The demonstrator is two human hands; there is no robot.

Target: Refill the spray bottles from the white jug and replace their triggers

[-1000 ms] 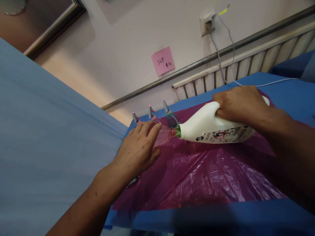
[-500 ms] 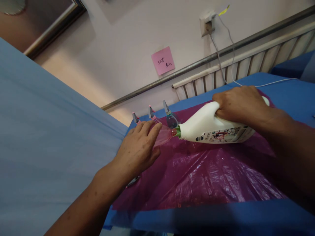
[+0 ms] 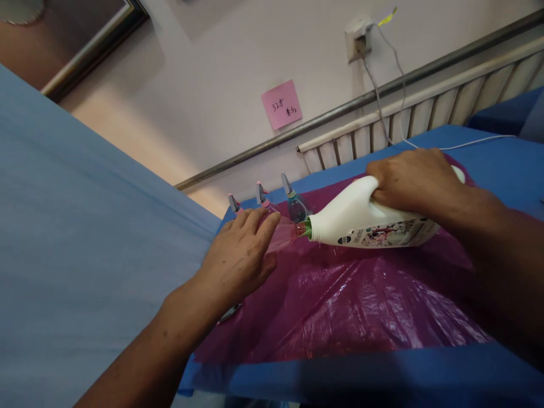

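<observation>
My right hand is closed round the handle of a white detergent jug, which lies tilted on its side with its mouth pointing left. The jug's green spout meets the neck of a clear pink bottle. Around the body of that bottle my left hand is wrapped, its fingers partly hiding it. Behind stand a teal spray bottle and a pink spray bottle. Another grey-and-pink spray head shows further left. Whether liquid is flowing I cannot tell.
Shiny purple plastic sheeting covers much of the blue table. A dark spray head lies partly hidden below my left wrist. A light blue curtain hangs on the left. Cables run from a wall socket to the table.
</observation>
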